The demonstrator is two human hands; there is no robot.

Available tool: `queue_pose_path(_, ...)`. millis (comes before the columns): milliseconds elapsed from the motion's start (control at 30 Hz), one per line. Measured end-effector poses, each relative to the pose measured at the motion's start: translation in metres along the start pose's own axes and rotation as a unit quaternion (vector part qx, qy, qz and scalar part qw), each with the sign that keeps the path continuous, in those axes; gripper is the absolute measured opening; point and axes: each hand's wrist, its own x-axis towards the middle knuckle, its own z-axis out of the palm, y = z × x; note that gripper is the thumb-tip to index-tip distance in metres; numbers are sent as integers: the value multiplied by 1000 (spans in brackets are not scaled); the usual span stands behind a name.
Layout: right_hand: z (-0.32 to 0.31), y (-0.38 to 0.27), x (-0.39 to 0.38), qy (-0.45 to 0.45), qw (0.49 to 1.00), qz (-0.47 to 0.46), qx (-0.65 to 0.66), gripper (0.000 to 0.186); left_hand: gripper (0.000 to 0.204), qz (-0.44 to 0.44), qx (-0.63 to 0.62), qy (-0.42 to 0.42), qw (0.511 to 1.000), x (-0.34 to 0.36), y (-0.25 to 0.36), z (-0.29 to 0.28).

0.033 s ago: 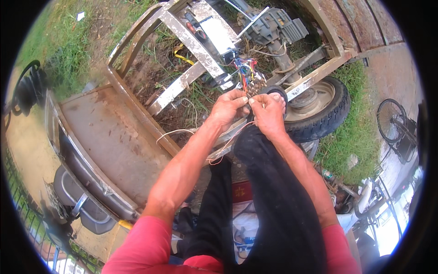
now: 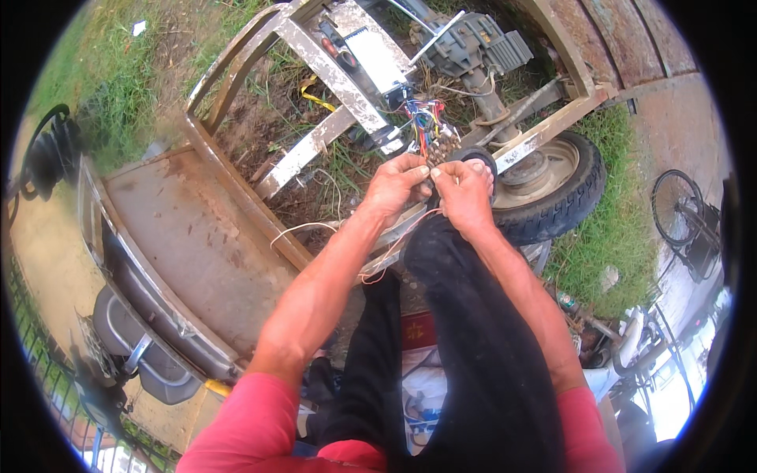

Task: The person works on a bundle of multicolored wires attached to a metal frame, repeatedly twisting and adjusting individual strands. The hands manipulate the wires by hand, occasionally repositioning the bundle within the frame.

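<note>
My left hand (image 2: 400, 188) and my right hand (image 2: 461, 195) meet above my bent knee, both with fingers closed in a pinch on what looks like thin wire, though the tiny piece between the fingertips is unclear. Just beyond them a bundle of coloured wires (image 2: 430, 122) with connectors runs from a white controller box (image 2: 371, 59) on a paint-worn metal frame (image 2: 315, 59). A loose pale wire (image 2: 307, 225) loops below my hands toward the left. A foot (image 2: 479, 169) shows behind my right hand, beside a tyre (image 2: 564, 213).
A gearbox housing (image 2: 465, 51) sits on the axle above. A rusty metal floor panel (image 2: 189, 229) lies at left, beside grass and dirt (image 2: 130, 83). At right stand a bicycle (image 2: 682, 221) and assorted metal parts (image 2: 631, 359); railings (image 2: 43, 366) run along the lower left.
</note>
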Motion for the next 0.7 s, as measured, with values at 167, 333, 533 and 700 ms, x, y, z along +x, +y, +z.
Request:
queue_pose_path(167, -5, -10, 1, -62, 980, 102, 157, 26, 16, 59, 71, 36, 995, 5, -3, 11)
queue_pose_path(333, -3, -13, -3, -40, 995, 39, 87, 25, 17, 49, 189, 73, 978, 7, 8, 10)
queue_pose_path(533, 8, 3, -2, -2, 995, 9, 103, 25, 20, 92, 205, 70, 972, 0, 16, 7)
queue_pose_path(700, 12, 5, -9, 26, 998, -34, 42, 25, 25, 119, 267, 86, 952, -13, 26, 1)
